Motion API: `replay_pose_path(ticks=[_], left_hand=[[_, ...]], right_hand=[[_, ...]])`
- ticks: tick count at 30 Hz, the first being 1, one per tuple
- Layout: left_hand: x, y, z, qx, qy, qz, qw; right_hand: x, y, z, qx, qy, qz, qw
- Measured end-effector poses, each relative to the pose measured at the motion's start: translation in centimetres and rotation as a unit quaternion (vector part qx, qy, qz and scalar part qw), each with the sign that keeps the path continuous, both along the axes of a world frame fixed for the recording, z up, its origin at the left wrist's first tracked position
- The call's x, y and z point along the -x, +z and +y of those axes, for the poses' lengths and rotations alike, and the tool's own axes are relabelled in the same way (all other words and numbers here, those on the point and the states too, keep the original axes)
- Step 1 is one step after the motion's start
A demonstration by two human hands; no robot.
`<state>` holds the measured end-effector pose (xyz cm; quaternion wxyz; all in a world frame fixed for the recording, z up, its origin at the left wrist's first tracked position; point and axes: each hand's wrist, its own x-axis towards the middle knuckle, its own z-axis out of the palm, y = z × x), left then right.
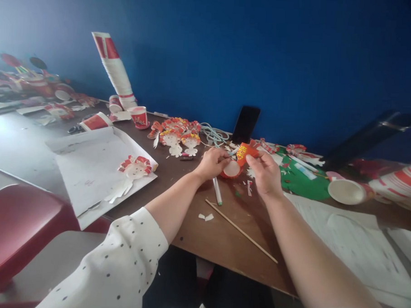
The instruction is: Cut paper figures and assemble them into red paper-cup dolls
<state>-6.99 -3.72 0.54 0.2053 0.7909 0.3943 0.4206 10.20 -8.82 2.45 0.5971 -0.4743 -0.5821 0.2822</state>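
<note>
Over the brown table (189,203), my two hands work on one cut paper cup (231,168). It has a round white base with a red rim, and an orange strip (245,152) with yellow lettering rises from it. My left hand (213,163) is closed, pinching the cup's left edge. The strip's right side sits between the thumb and fingers of my right hand (266,172). Beneath my left hand lies a white pen (217,191) with a green end. A thin wooden stick (241,230) rests closer to me, beside small white paper scraps (206,216).
Several cut paper-cup figures (177,137) lie left of my hands. A phone (246,124) leans on the blue wall. A tall stack of paper cups (115,70) tilts at back left; another cup stack (401,183) lies right. Green paper (303,181) and white sheets (345,237) cover the right side.
</note>
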Motion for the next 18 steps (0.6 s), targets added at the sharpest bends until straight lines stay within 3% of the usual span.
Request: replay_pose_path(ticks=[7,18], left_hand=[[-0.36,0.41,-0.69,0.039,-0.024,0.018,0.999],[-0.51,0.78,-0.94,0.044,-0.040,0.007,0.998]], right_hand=[[0.12,-0.34,0.23,0.075,0.025,0.042,0.996],[0.33,-0.67,0.18,0.067,-0.001,0.002,0.998]])
